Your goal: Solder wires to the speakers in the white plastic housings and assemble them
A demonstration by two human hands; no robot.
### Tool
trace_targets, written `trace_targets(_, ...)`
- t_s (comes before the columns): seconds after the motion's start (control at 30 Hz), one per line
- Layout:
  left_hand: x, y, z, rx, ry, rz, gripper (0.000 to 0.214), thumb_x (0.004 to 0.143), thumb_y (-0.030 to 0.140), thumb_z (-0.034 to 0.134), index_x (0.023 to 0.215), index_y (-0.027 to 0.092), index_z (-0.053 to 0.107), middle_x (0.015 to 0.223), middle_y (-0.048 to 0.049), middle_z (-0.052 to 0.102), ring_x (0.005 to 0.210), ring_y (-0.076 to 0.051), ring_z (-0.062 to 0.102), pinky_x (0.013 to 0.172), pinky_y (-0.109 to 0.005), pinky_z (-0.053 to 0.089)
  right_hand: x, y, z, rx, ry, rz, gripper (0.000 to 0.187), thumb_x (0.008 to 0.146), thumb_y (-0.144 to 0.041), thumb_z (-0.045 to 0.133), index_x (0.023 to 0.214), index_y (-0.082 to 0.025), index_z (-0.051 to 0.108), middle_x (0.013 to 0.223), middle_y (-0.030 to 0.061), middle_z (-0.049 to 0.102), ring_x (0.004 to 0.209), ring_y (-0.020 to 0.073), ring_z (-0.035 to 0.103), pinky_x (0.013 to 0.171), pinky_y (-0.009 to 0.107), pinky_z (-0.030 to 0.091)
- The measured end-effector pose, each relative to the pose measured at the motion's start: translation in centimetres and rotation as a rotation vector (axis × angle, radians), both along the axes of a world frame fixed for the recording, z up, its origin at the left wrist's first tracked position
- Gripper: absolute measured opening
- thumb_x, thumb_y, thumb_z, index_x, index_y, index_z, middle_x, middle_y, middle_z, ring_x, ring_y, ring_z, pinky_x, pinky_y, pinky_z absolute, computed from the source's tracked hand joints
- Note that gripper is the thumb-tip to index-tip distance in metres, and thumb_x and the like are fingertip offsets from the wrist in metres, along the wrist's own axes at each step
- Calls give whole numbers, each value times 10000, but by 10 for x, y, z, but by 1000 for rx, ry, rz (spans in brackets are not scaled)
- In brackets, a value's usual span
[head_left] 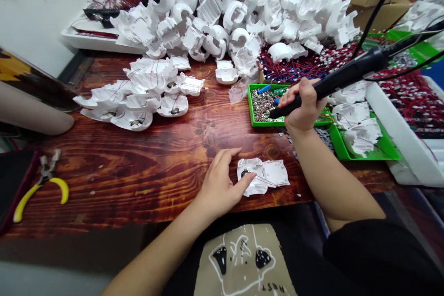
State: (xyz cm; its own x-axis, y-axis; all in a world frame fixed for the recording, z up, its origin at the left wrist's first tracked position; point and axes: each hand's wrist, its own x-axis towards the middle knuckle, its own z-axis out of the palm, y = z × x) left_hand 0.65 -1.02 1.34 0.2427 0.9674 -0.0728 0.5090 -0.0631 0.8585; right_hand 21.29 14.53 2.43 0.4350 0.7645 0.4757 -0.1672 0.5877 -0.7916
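Your right hand [305, 104] was clenched around a black soldering iron [347, 75], just above a green plastic tray [250, 104]. Your left hand [222, 187] lay open and relaxed, touching a flat white plastic casing with thin red wires [263, 175], which was lying on the brown wooden table [138, 180] in front of you.

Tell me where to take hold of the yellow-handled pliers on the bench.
Grip the yellow-handled pliers by their two splayed handles, coming from the right with the left hand across the wooden bench. The handles curve toward the near edge, lying free on the wood, while the metal head points away beside the dark pad.
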Motion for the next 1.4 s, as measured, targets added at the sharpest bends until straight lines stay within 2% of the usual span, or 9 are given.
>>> trace_targets(0.23, 0, 0, 0, -12, 30, -11, 547, 883, 430, 706, 1347, 209, 518, 1347, -128, 582, 1261, -285, 588, 1093, -506, 489, -16, -7, 5, 16, 67, 97, 339, 835, -449, 672, 665, -248, 459, 497, -82, 425, 387, 89, 419, 376, 275, 348)
trace_targets(0.6, 4, 11, 8, -39, -17, 28, 599, 854, 465, 735, 1345, 202, 515, 1354, -144, 550, 1238, -307, 600, 1070, -522, 512, -11, -13, 28, 23, 86, 68, 353, 794, -487, 659, 619, -268, 444, 472, -82, 370, 367, 86, 372, 366, 303, 298)
trace_targets(0.77, 7, 14, 12, -43, 25, -11, 561, 861, 454, 730, 1315, 181, 544, 1308, -133, 580, 1217, -301, 610, 1060, -514, 518, -10, -7, 18, -10, 63, 47, 337, 793, -486, 679, 657, -277, 453, 466, -85, 408, 368, 101, 385, 378, 321, 274)
trace_targets(1.0, 7, 11, 11, -68, 41, -3, 573, 866, 473, 720, 1328, 188, 539, 1321, -140, 587, 1229, -316, 611, 1027, -518, 536, -21, -2, -1, -38, 46, 92, 351, 807, -498, 667, 690, -271, 427, 482, -93, 410, 370, 100, 407, 383, 302, 337)
trace_targets(1.17, 4, 12, 9, -95, 29, 6, 627, 852, 509, 724, 1354, 190, 525, 1336, -145, 571, 1149, -314, 653, 969, -513, 562, -24, -3, 6, -43, 23, 80, 391, 818, -557, 637, 679, -271, 411, 494, -83, 396, 382, 98, 395, 385, 306, 332)
trace_targets(1.4, 4, 15, 10, -125, -21, 14, 641, 841, 502, 745, 1360, 195, 525, 1340, -131, 564, 1144, -289, 645, 1018, -504, 534, -18, -2, 15, -33, 89, 67, 402, 783, -536, 676, 662, -276, 395, 489, -85, 376, 383, 104, 366, 393, 314, 306)
